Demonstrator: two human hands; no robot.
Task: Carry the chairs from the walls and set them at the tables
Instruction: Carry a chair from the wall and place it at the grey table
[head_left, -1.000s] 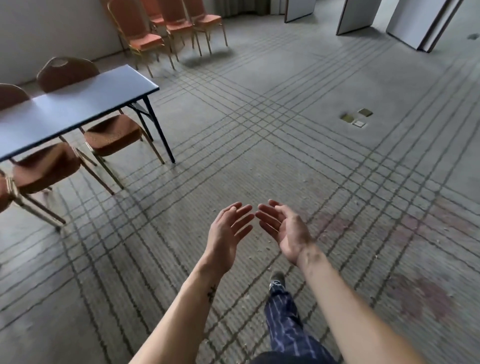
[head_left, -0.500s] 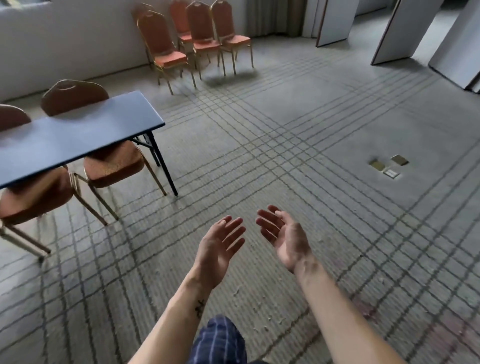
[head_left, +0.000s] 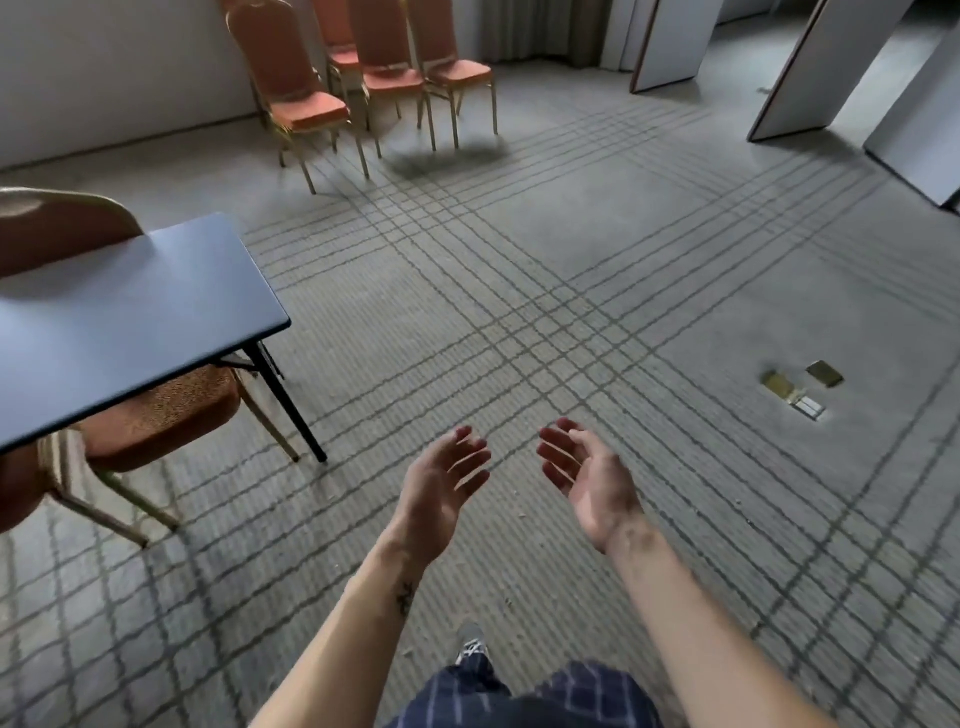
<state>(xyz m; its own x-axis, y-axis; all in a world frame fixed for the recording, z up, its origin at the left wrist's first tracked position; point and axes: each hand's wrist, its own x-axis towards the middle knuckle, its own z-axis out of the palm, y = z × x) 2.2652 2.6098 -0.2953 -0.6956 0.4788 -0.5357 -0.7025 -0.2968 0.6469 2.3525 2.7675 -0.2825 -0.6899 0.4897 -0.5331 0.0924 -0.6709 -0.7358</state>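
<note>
Several orange padded chairs with gold metal legs (head_left: 306, 106) stand in a group by the far wall, ahead and slightly left. A blue-topped folding table (head_left: 130, 322) fills the left side, with an orange chair (head_left: 171, 410) tucked under its near edge and a brown chair back (head_left: 57, 228) behind it. My left hand (head_left: 441, 488) and my right hand (head_left: 587, 478) are held out in front of me over the carpet, palms facing each other, fingers relaxed and holding nothing. Both are well short of the chairs by the wall.
Grey carpet with a grid of dark lines (head_left: 571, 270) stretches between me and the wall chairs. Brass floor outlet plates (head_left: 800, 387) sit in the carpet to the right. White folding partition panels (head_left: 826, 67) stand at the upper right.
I have walked forward: the wall chairs and the table now look larger and closer. My hands have drifted slightly apart, still holding nothing.
</note>
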